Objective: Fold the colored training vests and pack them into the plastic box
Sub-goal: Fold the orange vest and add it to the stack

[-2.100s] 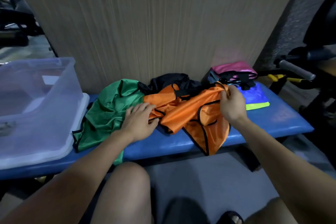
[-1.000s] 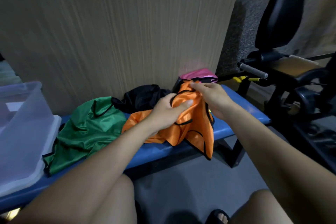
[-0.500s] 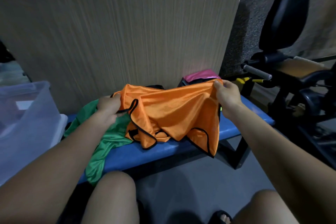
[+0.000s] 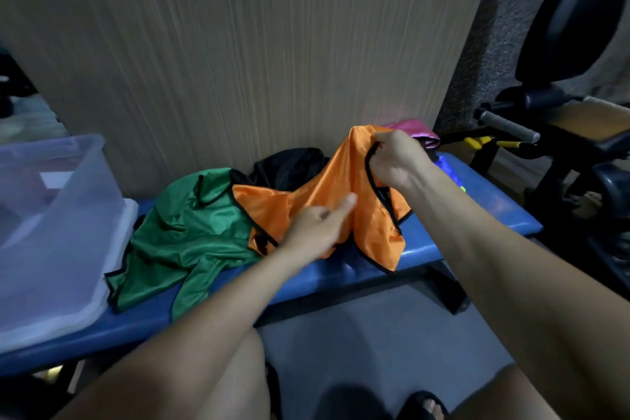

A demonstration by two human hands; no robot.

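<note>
Hands: right hand [image 4: 395, 160] clamps orange vest [image 4: 341, 187]; left hand [image 4: 317, 228] loose, blurred. Plastic box [image 4: 68, 215]: contents unclear.

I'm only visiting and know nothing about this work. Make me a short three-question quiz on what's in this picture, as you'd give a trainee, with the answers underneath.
1. True or false: the right hand grips the orange vest by its black-trimmed edge and lifts that part above the blue bench.
2. Which vest lies between the orange vest and the plastic box? A) pink B) green C) black
3. Fill in: the left hand sits against the orange vest with one finger stretched out ____ the right hand.

Key
1. True.
2. B, the green vest.
3. Toward.
</note>
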